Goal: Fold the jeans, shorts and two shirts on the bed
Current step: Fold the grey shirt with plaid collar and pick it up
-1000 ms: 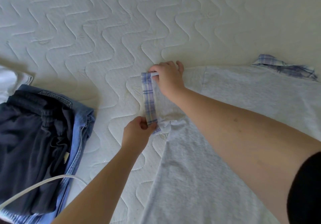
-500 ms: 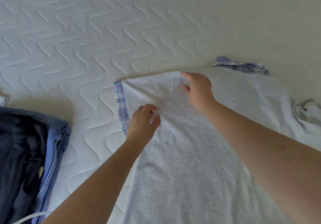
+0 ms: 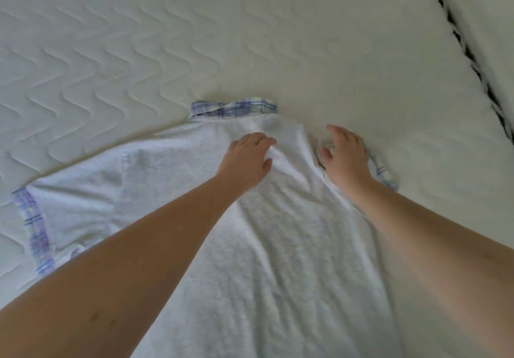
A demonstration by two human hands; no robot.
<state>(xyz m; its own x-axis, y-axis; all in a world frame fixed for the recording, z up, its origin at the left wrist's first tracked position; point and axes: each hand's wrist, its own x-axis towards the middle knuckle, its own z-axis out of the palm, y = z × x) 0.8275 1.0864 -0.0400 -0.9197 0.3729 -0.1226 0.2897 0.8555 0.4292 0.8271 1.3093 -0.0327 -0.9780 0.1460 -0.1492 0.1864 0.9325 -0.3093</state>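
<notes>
A light grey shirt [image 3: 278,246] lies spread on the white quilted mattress [image 3: 139,51]. Its blue plaid collar [image 3: 236,108] points away from me. The left sleeve lies flat, and its plaid cuff [image 3: 33,227] is at the left edge. My left hand [image 3: 246,157] rests on the shirt just below the collar, fingers relaxed on the cloth. My right hand [image 3: 345,153] is over the bunched right sleeve [image 3: 325,146] with spread fingers touching it. That sleeve's plaid cuff [image 3: 385,172] shows beside my wrist. The jeans, the shorts and the other shirt are out of view.
A dark gap [image 3: 470,51] runs diagonally at the upper right between the mattress and another white padded surface [image 3: 492,1]. Bare mattress stretches beyond the collar and to the left of the shirt.
My hands left the left sleeve, which now lies flat. The left hand moved to below the collar and the right hand to the bunched right sleeve. The jeans pile has gone out of view.
</notes>
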